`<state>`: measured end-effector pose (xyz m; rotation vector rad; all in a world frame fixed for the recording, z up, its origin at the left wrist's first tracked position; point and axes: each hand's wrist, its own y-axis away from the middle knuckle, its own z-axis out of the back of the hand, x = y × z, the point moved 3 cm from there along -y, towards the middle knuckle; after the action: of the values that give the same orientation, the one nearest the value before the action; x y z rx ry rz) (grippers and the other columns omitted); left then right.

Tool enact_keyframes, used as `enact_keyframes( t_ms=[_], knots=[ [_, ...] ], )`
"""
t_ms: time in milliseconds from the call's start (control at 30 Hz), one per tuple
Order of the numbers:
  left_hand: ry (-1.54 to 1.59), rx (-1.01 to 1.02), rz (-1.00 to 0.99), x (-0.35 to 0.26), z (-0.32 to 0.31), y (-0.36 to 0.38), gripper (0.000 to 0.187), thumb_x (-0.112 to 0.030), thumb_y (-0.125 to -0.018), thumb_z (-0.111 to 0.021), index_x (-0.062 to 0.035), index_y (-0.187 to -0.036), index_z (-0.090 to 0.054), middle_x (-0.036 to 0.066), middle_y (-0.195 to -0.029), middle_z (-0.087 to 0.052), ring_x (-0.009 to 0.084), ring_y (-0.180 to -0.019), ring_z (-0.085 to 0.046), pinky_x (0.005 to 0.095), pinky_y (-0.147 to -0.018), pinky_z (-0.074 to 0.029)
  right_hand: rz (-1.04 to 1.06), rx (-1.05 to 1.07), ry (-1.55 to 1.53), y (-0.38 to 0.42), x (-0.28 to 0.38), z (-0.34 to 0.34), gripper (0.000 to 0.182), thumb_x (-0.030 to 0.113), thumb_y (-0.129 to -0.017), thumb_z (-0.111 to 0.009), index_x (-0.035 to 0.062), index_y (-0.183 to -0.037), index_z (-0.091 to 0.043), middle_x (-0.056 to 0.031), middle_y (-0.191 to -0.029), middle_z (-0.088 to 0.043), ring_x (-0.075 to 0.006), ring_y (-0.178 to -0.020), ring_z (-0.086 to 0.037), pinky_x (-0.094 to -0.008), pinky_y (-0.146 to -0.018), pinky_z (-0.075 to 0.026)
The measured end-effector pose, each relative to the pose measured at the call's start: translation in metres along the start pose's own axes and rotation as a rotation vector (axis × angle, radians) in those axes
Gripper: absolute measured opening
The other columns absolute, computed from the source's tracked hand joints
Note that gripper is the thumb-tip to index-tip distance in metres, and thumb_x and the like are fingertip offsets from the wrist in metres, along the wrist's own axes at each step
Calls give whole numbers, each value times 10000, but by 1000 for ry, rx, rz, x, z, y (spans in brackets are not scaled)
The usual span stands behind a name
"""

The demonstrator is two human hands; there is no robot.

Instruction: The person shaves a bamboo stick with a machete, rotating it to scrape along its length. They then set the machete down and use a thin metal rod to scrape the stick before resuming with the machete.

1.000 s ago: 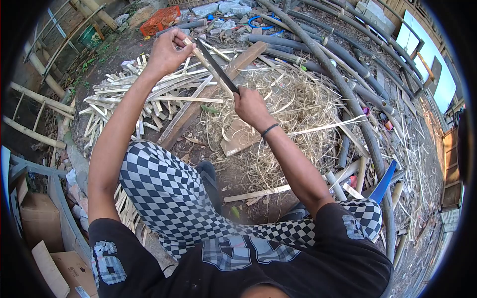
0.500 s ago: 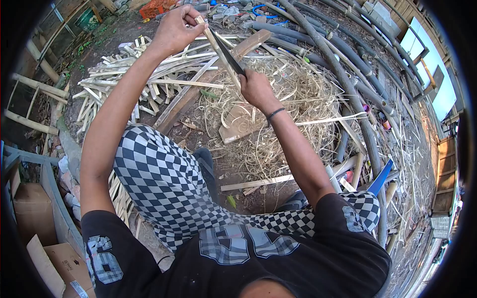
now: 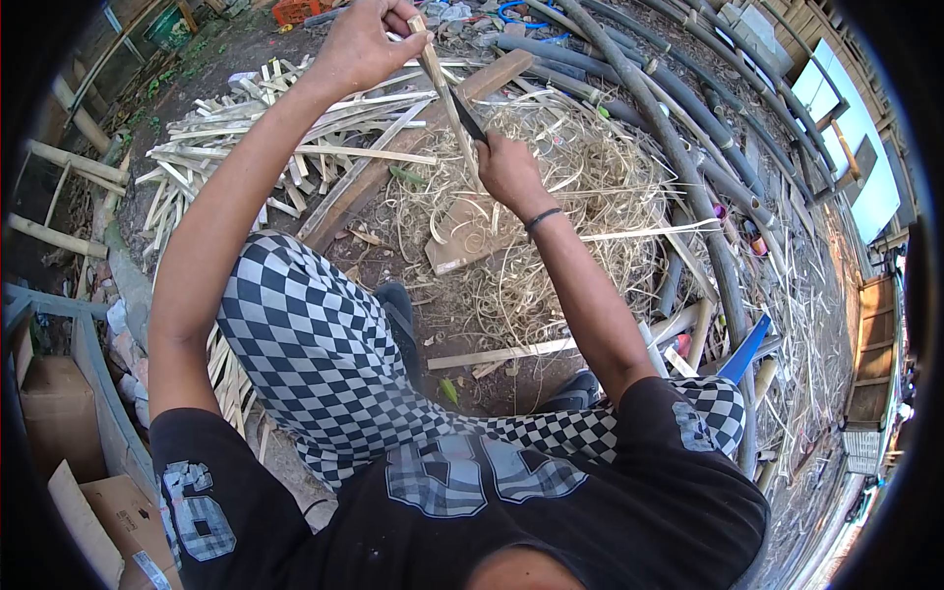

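Note:
At the top, my left hand (image 3: pixel 366 47) is closed on the upper end of a pale bamboo strip (image 3: pixel 437 74), which slants down toward my right hand. My right hand (image 3: pixel 511 175) grips a knife (image 3: pixel 468 120) whose handle is hidden in the fist. Its dark blade lies along the strip, angled up toward my left hand. A dark band circles the right wrist. Below both hands, a brown wooden beam (image 3: pixel 369 187) crosses the ground beside a heap of curled shavings (image 3: pixel 580 211).
Cut bamboo strips (image 3: pixel 285 133) are piled at the left. Long dark poles (image 3: pixel 649 113) lie to the right, near a blue-handled tool (image 3: pixel 745 349). Cardboard boxes (image 3: pixel 128 531) stand at the lower left. A flat board piece (image 3: pixel 457 236) lies among the shavings.
My left hand has risen slightly with the strip's end. Less of the blade shows than before, and its angle against the strip has changed a little. The whole view has shifted slightly.

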<state>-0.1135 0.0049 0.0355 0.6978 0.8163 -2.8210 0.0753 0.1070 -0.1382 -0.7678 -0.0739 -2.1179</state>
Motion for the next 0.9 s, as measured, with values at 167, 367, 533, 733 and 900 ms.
enact_keyframes(
  t_ms=[167,367,533,733,900],
  knots=[
    [83,-6,283,-44,11,7,189,-169,-815,-728,-18,-821,-614,62,-687,-639,151,-668,-657,322,-610,-515,-139,-43,-113,28,-51,-68,258,265,-984,-541,27,-1042,-621,-287,-802,-671,-486,-824,-664,-592,-767,-525],
    [-34,-86,73,-30,6,4,221,-194,-813,-733,-13,-836,-609,72,-734,-630,156,-686,-625,324,-641,-506,-360,329,169,53,-119,-119,315,243,-938,-564,12,-1128,-660,-280,-975,-707,-447,-1027,-679,-512,-903,-549],
    [-16,-110,101,-29,4,0,226,-200,-801,-739,-19,-818,-604,67,-721,-627,141,-674,-612,321,-620,-495,-214,257,76,19,-79,-77,316,207,-966,-520,-40,-1101,-664,-305,-991,-698,-457,-973,-683,-521,-875,-548],
    [36,-110,92,-36,2,-4,201,-169,-784,-732,-14,-814,-607,67,-690,-642,136,-655,-637,315,-621,-515,-4,-85,-143,18,-15,-23,281,252,-1015,-485,4,-1092,-593,-300,-776,-662,-509,-750,-649,-567,-707,-532],
    [65,-81,52,-24,3,-3,180,-126,-810,-714,-18,-826,-571,64,-742,-655,136,-673,-633,305,-618,-508,-269,170,86,73,-86,-103,205,126,-961,-578,-22,-1100,-554,-285,-844,-689,-478,-817,-683,-557,-706,-552]
  ],
)
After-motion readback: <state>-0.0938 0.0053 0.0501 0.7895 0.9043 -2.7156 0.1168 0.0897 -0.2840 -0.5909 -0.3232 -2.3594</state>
